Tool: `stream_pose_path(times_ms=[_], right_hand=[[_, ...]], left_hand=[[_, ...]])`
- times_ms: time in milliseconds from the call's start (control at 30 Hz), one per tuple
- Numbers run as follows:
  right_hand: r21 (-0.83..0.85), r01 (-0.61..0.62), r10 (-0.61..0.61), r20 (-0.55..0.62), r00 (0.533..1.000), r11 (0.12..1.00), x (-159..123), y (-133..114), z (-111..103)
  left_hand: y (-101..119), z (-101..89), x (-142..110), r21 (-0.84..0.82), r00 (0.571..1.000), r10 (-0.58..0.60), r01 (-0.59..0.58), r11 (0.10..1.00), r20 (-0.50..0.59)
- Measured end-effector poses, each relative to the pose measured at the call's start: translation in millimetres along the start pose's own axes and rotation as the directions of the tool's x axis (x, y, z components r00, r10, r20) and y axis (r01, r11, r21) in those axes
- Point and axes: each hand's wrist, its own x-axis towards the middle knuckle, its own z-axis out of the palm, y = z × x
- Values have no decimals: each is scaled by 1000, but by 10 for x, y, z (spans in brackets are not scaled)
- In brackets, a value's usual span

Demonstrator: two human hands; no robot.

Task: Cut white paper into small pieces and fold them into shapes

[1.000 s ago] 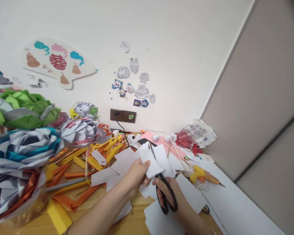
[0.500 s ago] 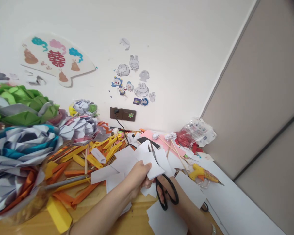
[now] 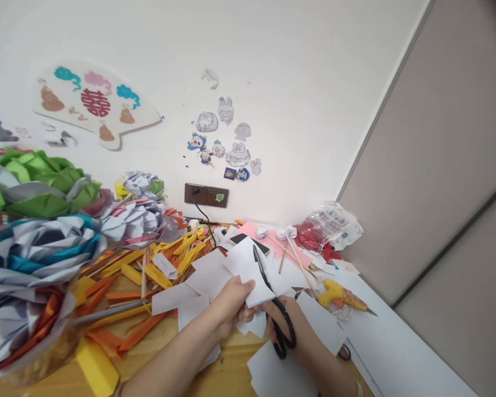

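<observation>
"Currently, what do the fingers of the left hand [image 3: 232, 299] grip?"

"They pinch a flat white paper piece [image 3: 258, 293], thumb on top, at its near left edge."

"And those of the right hand [image 3: 296, 321]?"

"Curled around the loops of black-handled metal scissors [image 3: 278, 304]. The blades point away from these fingers, across the paper's right side."

"Adjacent items?"

"Loose white paper sheets [image 3: 210, 271] lie left of the left fingers on the wooden surface [image 3: 235, 364]; a yellow glue gun [image 3: 339, 295] lies right of the right fingers."

Behind a wooden table [image 3: 227, 375], a white wall [image 3: 314, 99] with a brown socket [image 3: 210, 196] meets a grey panel [image 3: 430, 176].
</observation>
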Motion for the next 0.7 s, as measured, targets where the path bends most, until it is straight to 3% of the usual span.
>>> stream_pose_path(times_ms=[167, 267, 400, 533, 700], right_hand=[[-234, 16, -19, -8, 1000, 972, 58, -132, -225], [-277, -2, -8, -38, 999, 961, 56, -195, -464], [-365, -16, -27, -112, 993, 931, -72, -103, -772], [-655, -81, -124, -261, 957, 751, -244, 135, -902], [-849, -215, -104, -299, 948, 482, -425, 215, -844]], left_hand=[[127, -36, -69, 25, 993, 53, -51, 998, -103], [285, -87, -219, -7, 970, 114, -118, 993, -214], [381, -230, -447, -93, 943, 101, -137, 986, -316], [267, -487, -555, -87, 911, 94, -140, 986, -402], [38, -815, -544, -29, 944, 60, -73, 997, -325]])
